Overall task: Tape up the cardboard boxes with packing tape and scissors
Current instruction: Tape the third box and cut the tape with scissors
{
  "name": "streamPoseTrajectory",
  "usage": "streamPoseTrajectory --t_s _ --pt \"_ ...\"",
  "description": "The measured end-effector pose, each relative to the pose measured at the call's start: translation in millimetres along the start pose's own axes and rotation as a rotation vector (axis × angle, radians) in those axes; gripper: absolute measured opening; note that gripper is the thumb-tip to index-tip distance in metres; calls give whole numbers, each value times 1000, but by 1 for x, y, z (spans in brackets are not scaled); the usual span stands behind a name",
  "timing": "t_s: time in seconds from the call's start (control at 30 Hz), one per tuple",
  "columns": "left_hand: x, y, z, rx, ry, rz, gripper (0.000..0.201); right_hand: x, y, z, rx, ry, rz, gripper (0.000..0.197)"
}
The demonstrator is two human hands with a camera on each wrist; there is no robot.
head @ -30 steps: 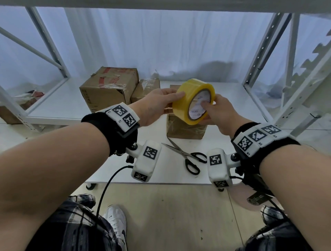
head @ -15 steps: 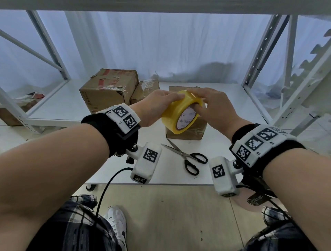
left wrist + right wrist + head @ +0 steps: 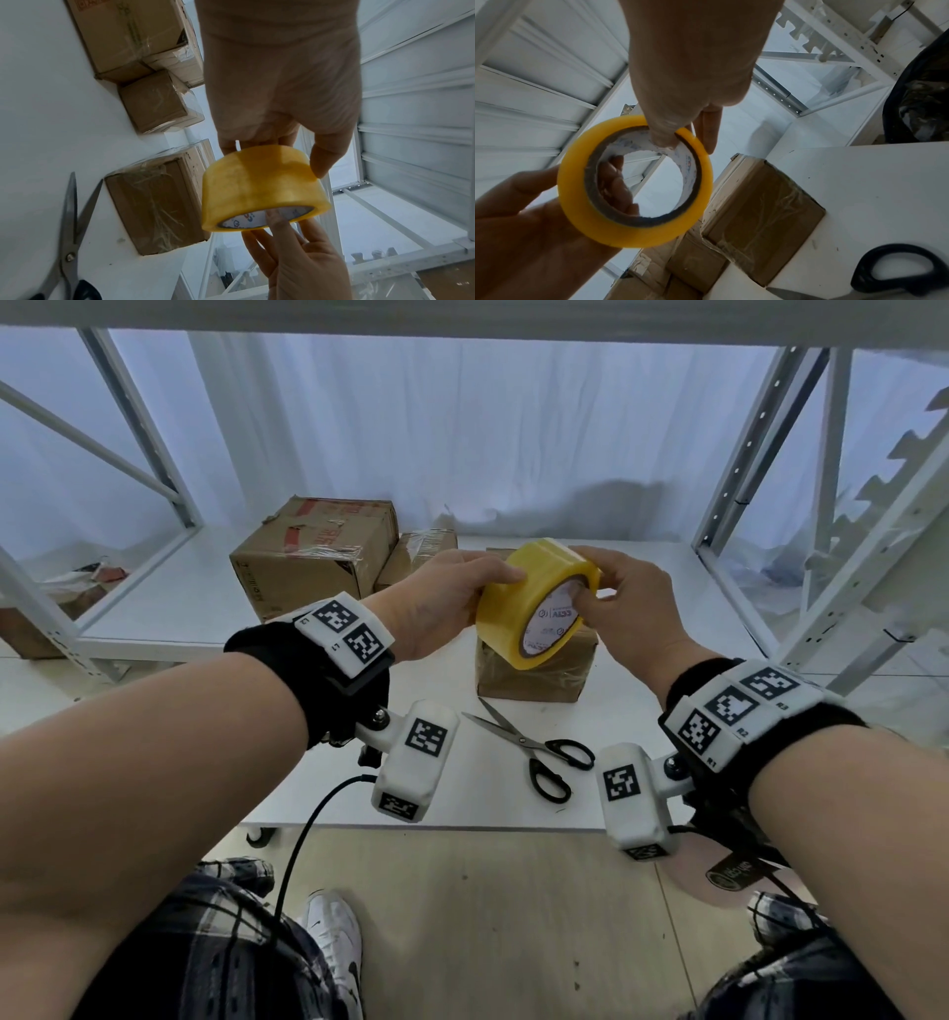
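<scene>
While both hands hold the tape roll (image 3: 534,603) in the air above the near box (image 3: 534,667), the left hand (image 3: 447,603) cups its yellow outer band with fingers behind and thumb on the rim, and the right hand (image 3: 624,608) pinches the roll's right edge, thumb hooked into the cardboard core. From the right wrist view the core (image 3: 641,178) is open and the left fingers show through it. No loose end of tape is plain in any view; it may lie flat against the band, which is glossy and hard to read. Judging by this, the step in hand is finding that end, and it goes best by turning the roll slowly in the left hand while a right fingernail drags across the band to catch the seam. Once lifted, the strip should be pulled out straight over the box's top seam, not twisted, or it will stick to itself. Scissors (image 3: 534,752) lie partly open on the white table (image 3: 667,588), just near of the box. Two more boxes, a large box (image 3: 313,557) and a small box (image 3: 418,552), stand touching at the far left.
</scene>
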State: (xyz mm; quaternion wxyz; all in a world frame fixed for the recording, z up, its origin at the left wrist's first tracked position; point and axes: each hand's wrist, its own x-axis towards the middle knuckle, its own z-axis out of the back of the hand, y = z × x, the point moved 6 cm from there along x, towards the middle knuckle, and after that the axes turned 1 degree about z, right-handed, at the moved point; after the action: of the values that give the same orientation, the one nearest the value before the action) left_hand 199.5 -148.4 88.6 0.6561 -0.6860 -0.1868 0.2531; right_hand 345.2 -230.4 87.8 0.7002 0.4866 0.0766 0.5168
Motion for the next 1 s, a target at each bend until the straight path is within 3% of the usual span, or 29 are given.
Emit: streamPoseTrajectory --t_s 0.1,0.23,0.3,0.37,0.4,0.53,0.67,0.73,0.87,0.93,1.0 --pt "-3 -3 0 -26 9 10 10 -1 -2 -4 77 22 -46 31" --pt "-6 -3 0 -95 0 69 59 0 -12 -15 153 78 -165 30" --pt "-4 0 2 -76 -15 72 48 1 -14 -16 139 80 -173 31" --pt "-2 1 3 -35 -56 63 11 1 -13 -14 117 75 -166 31" --pt "-2 1 3 -18 -64 60 3 1 -12 -14 100 75 -157 31" --pt "-1 3 1 15 -51 67 9 -1 -6 -11 27 70 -115 28" --pt "3 7 -1 84 -71 95 38 -1 3 -10 -155 71 -15 21" --pt "5 9 -3 111 -81 108 43 -2 9 -10 -274 62 44 18" --pt "10 13 -2 157 -144 104 54 -2 22 -14 -330 34 147 27" --pt "11 10 3 213 -166 70 53 -1 24 -14 -357 15 177 27" --pt "10 2 7 341 -152 -8 40 2 20 -11 -391 -8 145 18"
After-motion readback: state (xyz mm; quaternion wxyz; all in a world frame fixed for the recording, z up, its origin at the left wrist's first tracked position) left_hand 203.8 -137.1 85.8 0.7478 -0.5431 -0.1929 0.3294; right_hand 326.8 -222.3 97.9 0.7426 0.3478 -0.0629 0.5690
